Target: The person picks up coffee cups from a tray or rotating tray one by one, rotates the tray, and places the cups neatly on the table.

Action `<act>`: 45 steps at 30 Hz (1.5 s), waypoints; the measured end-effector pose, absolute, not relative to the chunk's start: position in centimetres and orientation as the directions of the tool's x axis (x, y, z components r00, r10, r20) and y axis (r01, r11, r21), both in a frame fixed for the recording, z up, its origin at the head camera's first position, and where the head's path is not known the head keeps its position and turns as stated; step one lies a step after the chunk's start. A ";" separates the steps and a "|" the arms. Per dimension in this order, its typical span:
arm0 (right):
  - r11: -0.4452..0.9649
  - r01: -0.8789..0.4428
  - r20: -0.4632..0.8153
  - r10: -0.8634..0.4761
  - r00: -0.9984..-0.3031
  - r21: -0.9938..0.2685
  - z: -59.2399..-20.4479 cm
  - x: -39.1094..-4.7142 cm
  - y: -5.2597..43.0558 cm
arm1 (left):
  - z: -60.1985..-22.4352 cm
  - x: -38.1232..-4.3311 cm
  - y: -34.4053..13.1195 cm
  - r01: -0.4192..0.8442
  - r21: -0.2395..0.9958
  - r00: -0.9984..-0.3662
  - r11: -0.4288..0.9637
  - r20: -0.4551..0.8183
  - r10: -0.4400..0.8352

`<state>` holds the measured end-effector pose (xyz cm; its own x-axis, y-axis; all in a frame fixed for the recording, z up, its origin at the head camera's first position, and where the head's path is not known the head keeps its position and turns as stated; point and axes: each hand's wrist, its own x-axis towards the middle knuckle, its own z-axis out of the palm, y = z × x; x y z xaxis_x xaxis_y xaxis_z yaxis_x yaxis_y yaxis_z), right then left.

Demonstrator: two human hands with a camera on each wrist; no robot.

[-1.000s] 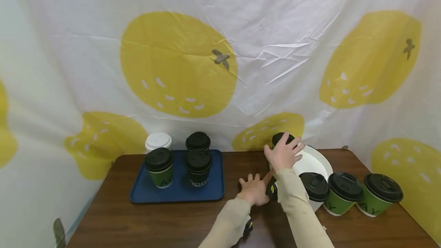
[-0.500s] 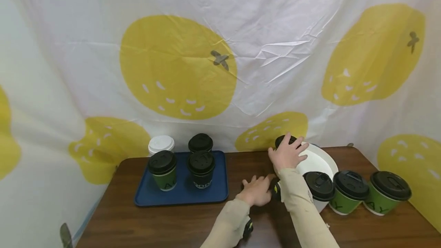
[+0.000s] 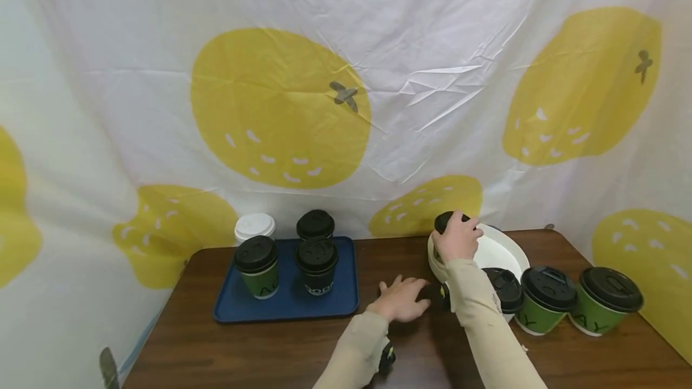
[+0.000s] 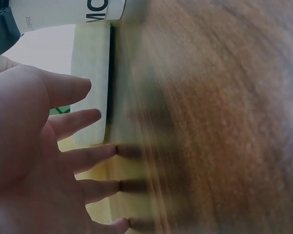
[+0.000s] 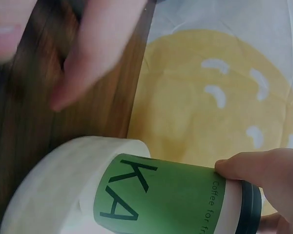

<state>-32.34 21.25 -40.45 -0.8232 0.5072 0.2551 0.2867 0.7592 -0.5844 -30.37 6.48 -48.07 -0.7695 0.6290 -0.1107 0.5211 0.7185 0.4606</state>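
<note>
My right hand (image 3: 458, 240) grips a green paper coffee cup (image 5: 161, 195) near its black lid, the thumb on the cup's side in the right wrist view and the other fingers mostly hidden. That cup stands inside a round white dish (image 3: 501, 251), close to its left wall. Left of the dish, my left hand (image 3: 400, 300) is low over the brown table with fingers spread, holding nothing. In the left wrist view its fingertips point at the table beside the dish's wall (image 4: 90, 73). A white lettered cup (image 4: 63, 10) shows above that hand.
A blue tray (image 3: 286, 312) on the left bears several lidded cups, among them a green cup (image 3: 259, 281) and a white-lidded one (image 3: 254, 225). Two green cups with black lids, a nearer (image 3: 543, 302) and an outer one (image 3: 605, 302), stand front right. A lemon-print cloth (image 3: 421, 107) hangs behind.
My right hand's fingers, spread over the cup at the back of the dish, have closed round its top. The left hand has drawn slightly away from the right; its thumb has shifted.
</note>
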 end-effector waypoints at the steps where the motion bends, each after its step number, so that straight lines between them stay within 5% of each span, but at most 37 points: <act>1: 0.758 0.284 0.255 0.506 -0.824 -0.587 -40.3 -32.2 21.3 | -48.0 -30.3 6.4 0.523 0.462 -0.766 0.717 -0.114 0.632; 31: 0.789 0.168 0.288 0.401 -0.870 -0.592 -37.7 -26.8 20.4 | -48.4 -29.5 4.4 0.567 0.435 -0.750 0.699 -0.077 0.657; 45: 0.823 0.084 0.347 0.327 -0.879 -0.561 -38.7 -24.6 19.5 | -49.6 -29.6 3.1 0.635 0.416 -0.745 0.651 0.106 0.658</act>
